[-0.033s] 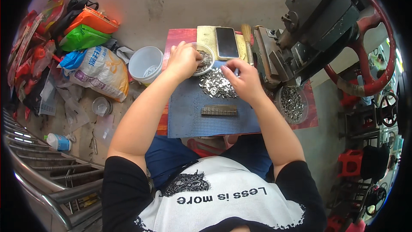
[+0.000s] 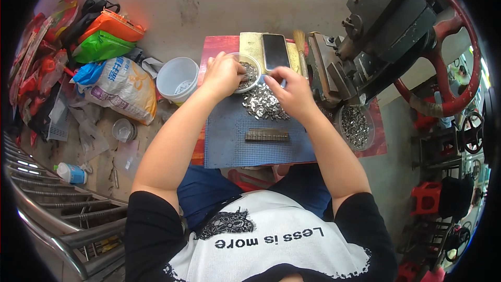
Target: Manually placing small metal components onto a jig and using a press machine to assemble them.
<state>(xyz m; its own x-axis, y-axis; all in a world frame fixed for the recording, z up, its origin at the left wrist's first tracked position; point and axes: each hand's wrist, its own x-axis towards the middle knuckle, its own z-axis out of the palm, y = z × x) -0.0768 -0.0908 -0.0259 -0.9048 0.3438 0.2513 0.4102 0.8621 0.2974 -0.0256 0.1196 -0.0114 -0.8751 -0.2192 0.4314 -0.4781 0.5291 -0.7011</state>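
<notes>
My left hand [image 2: 223, 75] rests on the near rim of a clear bowl [image 2: 254, 66] of small metal pieces, with its fingertips pinched inside the bowl. My right hand [image 2: 293, 92] is just to the right, its fingers pinched together on a small piece over a loose pile of shiny metal pieces [image 2: 263, 106]. The pile lies on a blue mat [image 2: 229, 141] across my lap. A dark strip of lined-up pieces [image 2: 267, 135] sits on the mat, nearer to me than the pile. What my fingers hold is too small to see clearly.
A phone [image 2: 275, 51] lies on a yellow cloth behind the bowl. A heavy press [image 2: 386, 26] with a red handwheel [image 2: 453, 99] stands at the right, with a round dish of metal parts [image 2: 356, 126] below it. At the left are a white bucket [image 2: 177, 77], bags [image 2: 117, 86] and a small bottle [image 2: 70, 173].
</notes>
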